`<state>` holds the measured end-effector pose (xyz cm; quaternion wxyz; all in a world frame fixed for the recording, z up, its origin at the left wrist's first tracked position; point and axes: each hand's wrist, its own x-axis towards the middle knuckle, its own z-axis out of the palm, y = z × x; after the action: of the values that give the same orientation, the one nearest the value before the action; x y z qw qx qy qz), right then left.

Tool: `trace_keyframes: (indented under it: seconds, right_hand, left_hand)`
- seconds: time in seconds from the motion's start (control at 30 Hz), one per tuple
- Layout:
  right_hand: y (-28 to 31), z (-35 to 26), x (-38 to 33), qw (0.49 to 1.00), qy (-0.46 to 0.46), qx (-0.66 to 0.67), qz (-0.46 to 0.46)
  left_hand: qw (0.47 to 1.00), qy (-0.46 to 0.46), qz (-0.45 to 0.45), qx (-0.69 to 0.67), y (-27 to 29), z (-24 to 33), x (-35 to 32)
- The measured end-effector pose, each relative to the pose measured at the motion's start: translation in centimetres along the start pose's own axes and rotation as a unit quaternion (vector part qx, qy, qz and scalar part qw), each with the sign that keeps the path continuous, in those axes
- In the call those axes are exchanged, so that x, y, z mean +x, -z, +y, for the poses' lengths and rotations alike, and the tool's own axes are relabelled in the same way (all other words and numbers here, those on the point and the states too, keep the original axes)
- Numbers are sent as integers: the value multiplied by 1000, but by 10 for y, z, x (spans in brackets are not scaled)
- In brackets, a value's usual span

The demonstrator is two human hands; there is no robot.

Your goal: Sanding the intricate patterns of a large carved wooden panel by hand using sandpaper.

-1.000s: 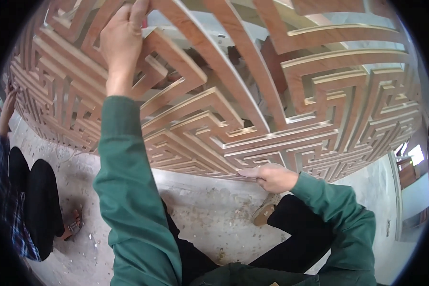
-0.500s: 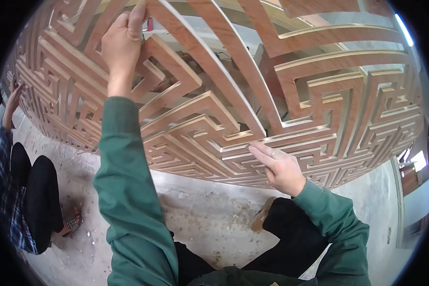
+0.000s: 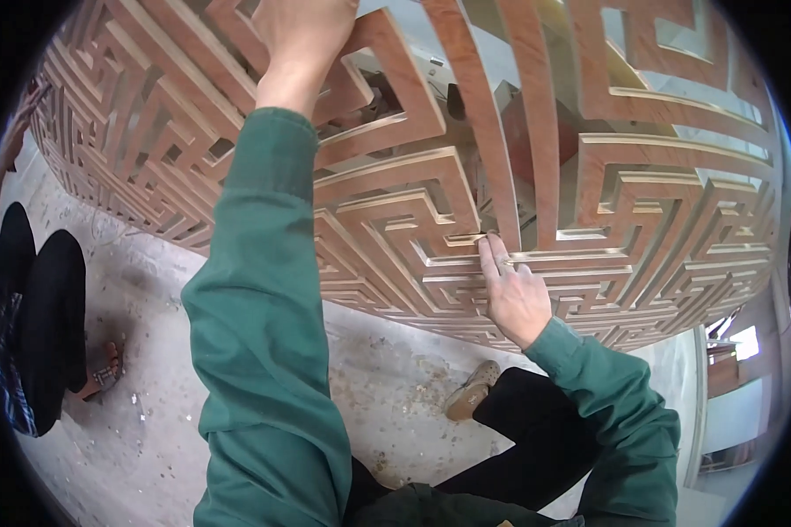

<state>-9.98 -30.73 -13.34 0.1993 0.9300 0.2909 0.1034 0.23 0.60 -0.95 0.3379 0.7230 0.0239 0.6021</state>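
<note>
A large reddish-brown wooden lattice panel (image 3: pixel 479 97), cut through in a maze-like pattern with pale edges, spreads across the view before me. My right hand (image 3: pixel 517 299) rests on its lower middle part. The index and middle fingers are stretched out, their tips at the lower end of a long strip beside a narrow slot. A ring shows on this hand. High on the panel, my left hand (image 3: pixel 303 35) is cut off by the top edge of the picture. Its fingers are out of sight, so its grip cannot be made out.
At the far left another person's hand (image 3: pixel 26 114) is at the panel, with dark-trousered knees (image 3: pixel 53 299) and a sandalled foot (image 3: pixel 105 369) below. My shoe (image 3: pixel 473 391) stands on the stained concrete floor (image 3: pixel 387 351). Through the cut-outs, objects behind the panel show only partly.
My right fingers have shifted slightly up the panel to the strip's lower end. My left hand has gone farther up, partly out of view. The view has turned a little.
</note>
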Motion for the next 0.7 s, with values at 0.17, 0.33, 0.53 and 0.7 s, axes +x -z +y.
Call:
trace_keyframes:
  seconds: [0.17, 0.33, 0.53, 0.7]
  right_hand:
    - [-16, -25, 11, 993, -92, 69, 42]
    - [-39, -41, 21, 996, -78, 45, 25]
    - [-4, -9, 13, 994, -91, 63, -1]
    - [-35, -49, 29, 992, -118, 30, 20]
  left_hand:
    - [1000, 2, 6, -11, 1, 7, 1]
    - [1000, 14, -12, -14, 1, 3, -3]
    - [1000, 9, -14, -8, 4, 3, 0]
    - [999, 15, -16, -24, 4, 10, 2]
